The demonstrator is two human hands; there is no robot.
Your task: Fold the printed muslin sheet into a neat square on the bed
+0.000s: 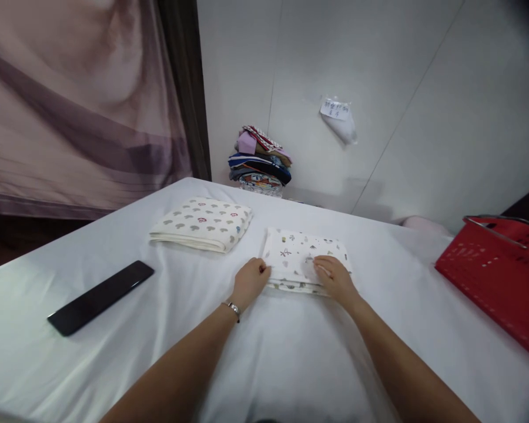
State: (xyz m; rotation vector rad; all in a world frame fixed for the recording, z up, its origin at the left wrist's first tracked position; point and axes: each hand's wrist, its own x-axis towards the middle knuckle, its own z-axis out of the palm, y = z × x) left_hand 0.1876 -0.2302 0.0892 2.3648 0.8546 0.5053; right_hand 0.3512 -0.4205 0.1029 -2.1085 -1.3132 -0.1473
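A folded white cloth with small printed shapes (pixel 297 249) lies on the white-covered table (pixel 264 364), in front of me. My left hand (pixel 252 279), with a bracelet at the wrist, has its fingers curled closed at the cloth's near left corner and pinches its edge. On the cloth's right part rests my right hand (pixel 334 277), its fingers bent together over the top layer; what its fingertips hold, if anything, is hidden. Left of this cloth lies a thicker folded cream cloth with a mushroom-like print (pixel 203 223), apart from both hands.
A long black flat object (pixel 101 296) lies at the left. The red basket (pixel 498 276) with a metal handle stands at the right edge. Behind the table is a stack of folded clothes (pixel 260 161); a paper note (pixel 336 111) hangs on the wall. A curtain (pixel 79 111) hangs at left.
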